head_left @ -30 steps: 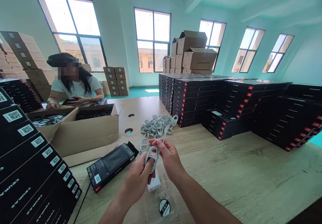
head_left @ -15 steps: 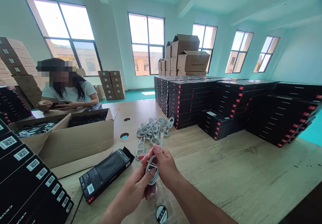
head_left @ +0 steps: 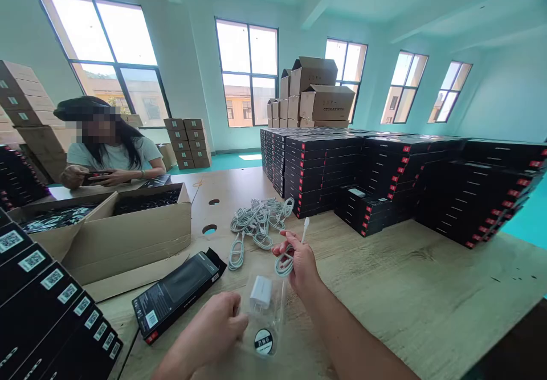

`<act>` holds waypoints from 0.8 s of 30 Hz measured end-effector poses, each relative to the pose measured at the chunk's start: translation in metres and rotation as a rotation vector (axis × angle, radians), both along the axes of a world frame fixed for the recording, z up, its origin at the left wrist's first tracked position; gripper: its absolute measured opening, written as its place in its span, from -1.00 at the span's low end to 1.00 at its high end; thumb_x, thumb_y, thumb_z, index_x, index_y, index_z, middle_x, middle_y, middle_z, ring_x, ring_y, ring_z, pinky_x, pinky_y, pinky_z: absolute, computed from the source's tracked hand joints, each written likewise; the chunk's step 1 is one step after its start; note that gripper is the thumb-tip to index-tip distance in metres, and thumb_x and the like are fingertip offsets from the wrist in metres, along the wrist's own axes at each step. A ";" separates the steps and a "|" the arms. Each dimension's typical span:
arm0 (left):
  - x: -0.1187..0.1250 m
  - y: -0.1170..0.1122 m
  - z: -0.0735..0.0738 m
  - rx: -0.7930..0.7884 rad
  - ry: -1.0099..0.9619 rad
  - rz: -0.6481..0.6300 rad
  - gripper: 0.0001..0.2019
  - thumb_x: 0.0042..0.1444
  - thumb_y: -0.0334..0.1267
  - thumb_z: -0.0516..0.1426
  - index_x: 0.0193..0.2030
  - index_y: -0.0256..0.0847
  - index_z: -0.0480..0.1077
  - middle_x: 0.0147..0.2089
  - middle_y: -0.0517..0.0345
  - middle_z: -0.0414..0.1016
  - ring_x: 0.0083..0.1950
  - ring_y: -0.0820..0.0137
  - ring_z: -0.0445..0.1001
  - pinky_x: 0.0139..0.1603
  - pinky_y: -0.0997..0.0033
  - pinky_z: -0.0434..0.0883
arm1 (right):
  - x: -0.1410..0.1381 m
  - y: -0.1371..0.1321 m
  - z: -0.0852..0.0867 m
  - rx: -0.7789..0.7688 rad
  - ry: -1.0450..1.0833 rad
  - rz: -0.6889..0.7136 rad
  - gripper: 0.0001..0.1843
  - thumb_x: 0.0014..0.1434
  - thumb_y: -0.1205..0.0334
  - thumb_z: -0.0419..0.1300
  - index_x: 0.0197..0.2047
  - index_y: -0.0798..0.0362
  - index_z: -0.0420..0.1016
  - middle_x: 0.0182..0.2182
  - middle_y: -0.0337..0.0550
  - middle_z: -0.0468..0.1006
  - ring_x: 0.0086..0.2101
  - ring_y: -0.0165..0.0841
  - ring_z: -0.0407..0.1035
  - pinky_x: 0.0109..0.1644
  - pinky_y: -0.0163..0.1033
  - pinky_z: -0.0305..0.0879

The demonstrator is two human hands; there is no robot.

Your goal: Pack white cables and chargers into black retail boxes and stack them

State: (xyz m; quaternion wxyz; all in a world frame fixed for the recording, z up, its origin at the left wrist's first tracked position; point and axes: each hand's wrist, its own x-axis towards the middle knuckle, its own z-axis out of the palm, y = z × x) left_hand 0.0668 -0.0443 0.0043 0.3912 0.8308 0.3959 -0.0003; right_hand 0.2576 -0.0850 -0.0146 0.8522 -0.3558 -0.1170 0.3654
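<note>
My right hand point(head_left: 299, 261) is closed around a coiled white cable point(head_left: 285, 262), whose plug end sticks up beside my fingers. My left hand point(head_left: 216, 329) pinches the edge of a clear plastic bag point(head_left: 265, 311) that lies on the wooden table point(head_left: 405, 289). Inside the bag are a white charger block point(head_left: 260, 292) and a round black sticker point(head_left: 264, 340). The two hands are apart, the right one above and behind the bag.
A pile of coiled white cables point(head_left: 258, 220) lies further back. An open black box point(head_left: 179, 289) lies to the left, behind it an open cardboard carton point(head_left: 119, 226). Stacks of black boxes point(head_left: 384, 180) fill the right and the near left point(head_left: 47, 300). A seated person point(head_left: 106, 152) holds a phone.
My hands have separated. The right hand has lifted the coiled cable up and to the right, while the left hand has dropped to the plastic bag holding the charger.
</note>
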 end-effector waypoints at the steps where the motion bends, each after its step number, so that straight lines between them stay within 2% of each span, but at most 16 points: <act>1: 0.002 0.002 -0.002 -0.089 -0.085 0.062 -0.89 -0.11 -0.23 0.08 -0.53 -0.12 0.18 -0.52 0.25 0.32 -0.49 0.42 0.30 -0.54 0.49 0.12 | -0.001 -0.002 0.002 -0.007 -0.021 0.004 -0.64 -0.09 0.01 0.43 -0.27 0.05 0.57 -0.73 -0.39 0.42 -0.55 -0.32 0.46 -0.30 -0.23 0.38; 3: 0.006 0.005 -0.005 -0.198 -0.268 0.200 -0.84 -0.11 -0.19 0.11 -0.47 -0.10 0.16 -0.47 0.21 0.43 -0.44 0.36 0.43 -0.53 0.48 0.25 | -0.005 -0.007 0.005 -0.026 -0.100 -0.016 -0.61 -0.02 0.02 0.35 -0.15 0.06 0.58 -0.67 -0.33 0.51 -0.45 -0.27 0.53 -0.23 -0.21 0.39; 5: 0.012 0.005 -0.009 -0.196 -0.467 0.356 -0.77 -0.14 -0.19 0.16 -0.35 -0.09 0.18 -0.43 0.21 0.48 -0.41 0.32 0.50 -0.51 0.46 0.34 | -0.012 -0.011 0.006 -0.059 -0.198 -0.057 -0.61 0.08 0.00 0.27 -0.09 0.06 0.59 -0.54 -0.21 0.64 -0.28 -0.22 0.57 -0.09 -0.17 0.39; 7: 0.019 0.002 -0.013 -0.192 -0.667 0.480 -0.61 -0.14 -0.22 0.18 -0.12 -0.13 0.22 -0.38 0.22 0.52 -0.39 0.30 0.54 -0.45 0.40 0.44 | -0.021 -0.011 0.004 -0.084 -0.285 -0.094 -0.60 0.17 -0.03 0.21 -0.04 0.04 0.59 -0.35 -0.10 0.72 -0.09 -0.18 0.56 0.04 -0.13 0.37; 9: 0.027 -0.005 -0.017 -0.255 -0.850 0.531 -0.43 -0.11 -0.23 0.20 0.10 -0.18 0.19 -0.30 0.18 0.55 -0.30 0.28 0.58 -0.32 0.32 0.53 | -0.032 -0.009 -0.001 -0.078 -0.364 -0.124 -0.57 0.24 -0.07 0.17 0.01 0.03 0.57 -0.19 -0.05 0.73 0.03 -0.15 0.51 0.11 -0.08 0.34; 11: 0.033 -0.011 -0.021 -0.399 -0.994 0.525 -0.41 -0.04 -0.22 0.21 0.17 -0.17 0.20 -0.19 0.12 0.55 -0.16 0.25 0.60 -0.19 0.25 0.57 | -0.040 -0.006 -0.008 -0.061 -0.461 -0.160 -0.52 0.30 -0.11 0.11 0.09 0.04 0.53 -0.08 0.00 0.70 0.09 -0.14 0.49 0.16 -0.05 0.33; 13: 0.036 -0.016 -0.025 -0.588 -1.097 0.502 -0.46 0.01 -0.24 0.22 0.16 -0.12 0.21 -0.04 0.06 0.55 -0.02 0.21 0.59 -0.08 0.17 0.58 | -0.044 -0.004 -0.015 -0.083 -0.578 -0.194 -0.46 0.36 -0.13 0.04 0.18 0.06 0.47 0.02 0.04 0.66 0.12 -0.14 0.47 0.20 -0.01 0.32; 16: 0.036 -0.017 -0.028 -0.772 -1.189 0.465 -0.44 0.01 -0.29 0.27 0.16 -0.09 0.18 0.13 -0.02 0.53 0.07 0.17 0.58 0.01 0.11 0.56 | -0.044 -0.003 -0.022 -0.158 -0.796 -0.255 -0.43 0.43 -0.13 -0.05 0.28 0.06 0.39 0.11 0.07 0.59 0.18 -0.12 0.40 0.29 0.06 0.21; 18: 0.036 -0.015 -0.030 -0.786 -1.216 0.414 -0.38 -0.01 -0.30 0.33 0.17 -0.09 0.19 0.19 -0.05 0.51 0.13 0.13 0.55 0.06 0.12 0.54 | -0.041 -0.002 -0.023 -0.200 -0.918 -0.311 -0.43 0.44 -0.12 -0.08 0.25 0.05 0.44 0.13 0.07 0.57 0.25 -0.09 0.31 0.38 0.11 0.05; 20: 0.037 -0.015 -0.030 -0.755 -1.234 0.346 -0.34 -0.05 -0.28 0.39 0.17 -0.10 0.21 0.23 -0.06 0.49 0.22 0.10 0.49 0.13 0.15 0.50 | -0.039 0.000 -0.022 -0.224 -0.952 -0.348 -0.42 0.45 -0.12 -0.11 0.23 0.05 0.46 0.14 0.08 0.57 0.28 -0.08 0.27 0.41 0.12 -0.03; 22: 0.040 -0.016 -0.031 -0.720 -1.245 0.298 -0.31 -0.07 -0.27 0.43 0.18 -0.12 0.24 0.26 -0.08 0.46 0.29 0.08 0.43 0.19 0.17 0.45 | -0.037 0.003 -0.021 -0.234 -0.898 -0.346 -0.39 0.46 -0.13 -0.13 0.28 0.08 0.41 0.14 0.10 0.57 0.24 -0.09 0.32 0.38 0.10 0.06; 24: 0.044 -0.016 -0.033 -0.687 -1.249 0.304 -0.31 -0.07 -0.23 0.44 0.17 -0.12 0.26 0.26 -0.09 0.47 0.30 0.07 0.42 0.20 0.18 0.45 | -0.036 0.005 -0.021 -0.218 -0.817 -0.331 -0.36 0.46 -0.14 -0.14 0.34 0.11 0.32 0.12 0.12 0.58 0.18 -0.11 0.39 0.31 0.07 0.19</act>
